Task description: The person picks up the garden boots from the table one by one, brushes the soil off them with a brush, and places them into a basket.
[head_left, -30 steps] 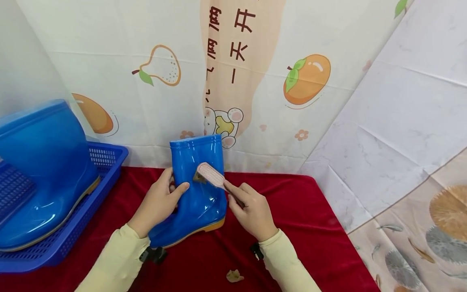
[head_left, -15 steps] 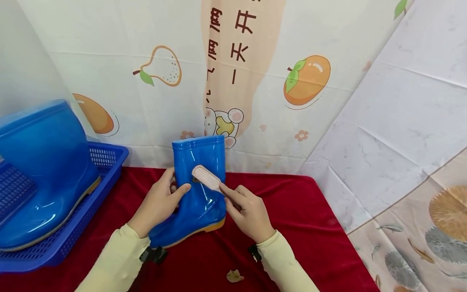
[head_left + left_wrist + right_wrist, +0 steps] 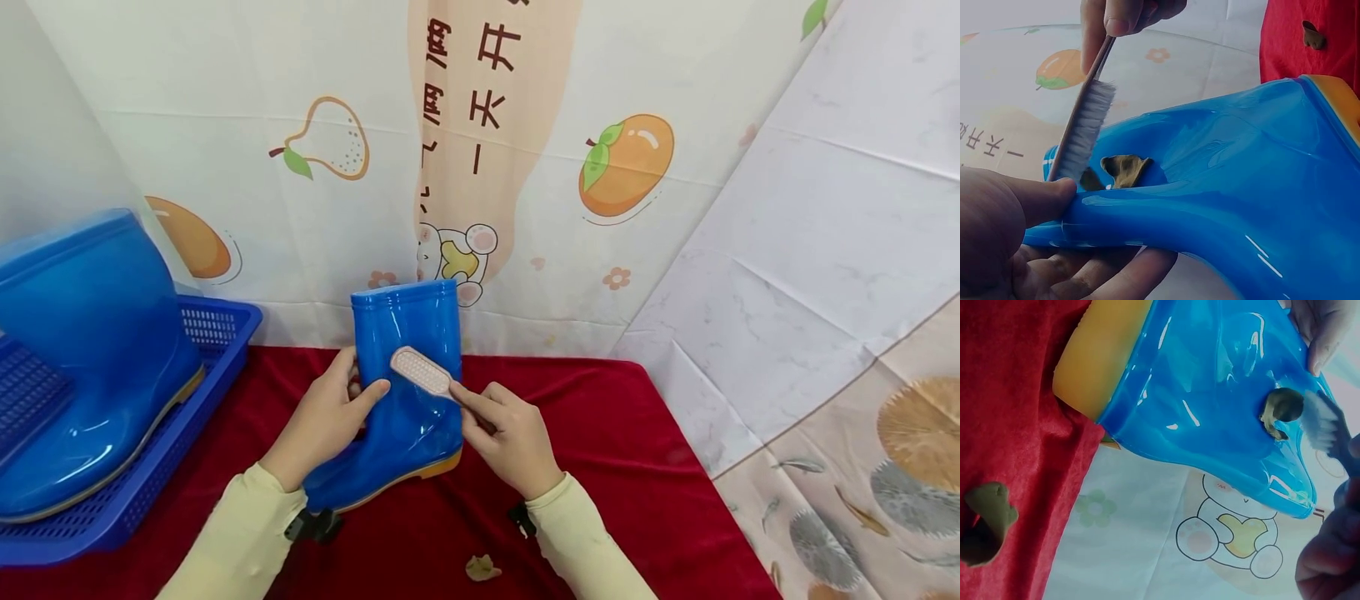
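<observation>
A shiny blue rain boot point(image 3: 408, 433) with a yellow sole stands on the red cloth in the head view. My left hand point(image 3: 330, 412) grips its shaft, thumb on the near side and fingers behind. In my right hand point(image 3: 517, 433) is the handle of a pale pink brush point(image 3: 422, 372). The brush lies across the shaft, and its white bristles point(image 3: 1088, 128) face the boot in the left wrist view. Beside the bristles, a brown clay-like lump point(image 3: 1127, 170) sticks to the shaft; the brush hides it in the head view.
At the left, a second blue boot point(image 3: 97, 350) sits in a blue perforated basket point(image 3: 217, 325). A loose brown scrap point(image 3: 482, 568) lies on the red cloth point(image 3: 600, 467) near the front. Behind the table hangs a fruit-printed white curtain point(image 3: 247, 67).
The brush has shifted slightly left and down across the shaft, covering the brown lump that showed beneath it earlier. My left hand keeps its hold on the boot.
</observation>
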